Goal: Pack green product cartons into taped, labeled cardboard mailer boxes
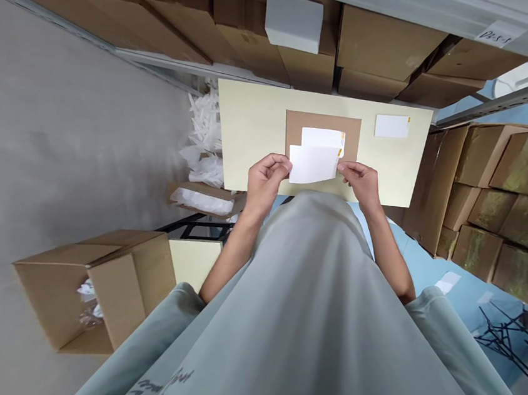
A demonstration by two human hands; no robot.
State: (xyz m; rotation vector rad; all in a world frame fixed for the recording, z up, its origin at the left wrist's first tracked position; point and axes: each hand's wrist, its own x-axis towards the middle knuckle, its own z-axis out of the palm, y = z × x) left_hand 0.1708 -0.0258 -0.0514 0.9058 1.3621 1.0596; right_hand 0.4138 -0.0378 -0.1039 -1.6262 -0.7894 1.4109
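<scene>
White sheet (313,164) held level between both hands, long axis left-right, above near edge of cream tabletop (252,133). Left hand (266,176) pinches left edge; right hand (363,179) pinches right edge. Both equally near. Brown pad (295,125) with second white sheet (322,137) just beyond, far side.

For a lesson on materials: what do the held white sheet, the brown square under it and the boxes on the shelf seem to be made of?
White sheet, pinched by the left hand and right hand: thin, matt, flexible, probably paper or film; it bows slightly.
Brown square: flat, matt brown, likely cardboard or kraft paper.
Boxes: corrugated cardboard by look, dull brown with folded flaps.
</scene>
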